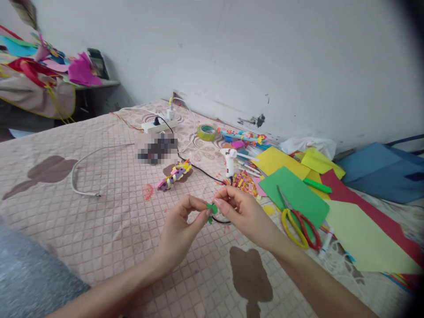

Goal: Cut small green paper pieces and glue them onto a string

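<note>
A small green paper cutout (213, 208), rounded like a leaf or petals, is held up between my two hands over the quilted cloth. My left hand (185, 221) pinches its left side between thumb and fingers. Its right edge is in the pinch of my right hand (236, 212), whose fingertips are partly hidden behind the thumb. Just beyond the hands lies a decorated purple and yellow paper strip (174, 175). A white glue gun (229, 162) stands past my right hand, near a heap of tiny paper scraps (244, 183).
Scissors (296, 223) with yellow and red handles rest on green foam sheet (291, 194) at the right, among other coloured sheets. A roll of tape (206, 132) and a white power strip (159, 126) sit farther back. A black cord (202, 170) crosses the cloth.
</note>
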Action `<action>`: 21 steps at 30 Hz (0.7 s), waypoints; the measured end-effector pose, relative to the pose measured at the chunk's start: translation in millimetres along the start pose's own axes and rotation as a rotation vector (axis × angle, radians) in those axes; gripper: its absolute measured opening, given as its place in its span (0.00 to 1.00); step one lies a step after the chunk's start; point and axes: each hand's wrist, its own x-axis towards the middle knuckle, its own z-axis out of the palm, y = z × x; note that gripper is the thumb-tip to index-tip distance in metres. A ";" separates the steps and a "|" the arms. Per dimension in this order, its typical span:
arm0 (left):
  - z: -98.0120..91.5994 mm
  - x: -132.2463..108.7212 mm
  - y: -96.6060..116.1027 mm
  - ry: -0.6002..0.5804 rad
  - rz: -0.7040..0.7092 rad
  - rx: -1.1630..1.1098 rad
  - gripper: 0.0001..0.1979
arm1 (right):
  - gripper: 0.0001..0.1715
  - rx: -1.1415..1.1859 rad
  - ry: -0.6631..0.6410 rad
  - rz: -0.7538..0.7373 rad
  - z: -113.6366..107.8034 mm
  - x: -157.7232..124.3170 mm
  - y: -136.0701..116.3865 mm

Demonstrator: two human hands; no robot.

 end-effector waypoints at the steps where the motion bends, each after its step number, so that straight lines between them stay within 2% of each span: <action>1: 0.3 0.2 0.6 -0.001 -0.009 -0.010 0.04 | 0.07 0.011 -0.005 0.000 -0.5 -0.5 0.4; 9: 1.2 1.5 1.2 -0.006 -0.105 -0.187 0.14 | 0.06 0.101 -0.031 0.032 -2.9 -1.6 4.4; 16: 0.8 4.2 0.2 -0.029 -0.147 -0.175 0.13 | 0.06 0.133 -0.011 0.058 -1.8 0.3 7.6; 21: 0.3 3.9 0.0 -0.081 -0.242 -0.237 0.12 | 0.08 0.185 0.010 0.069 -0.6 1.3 7.8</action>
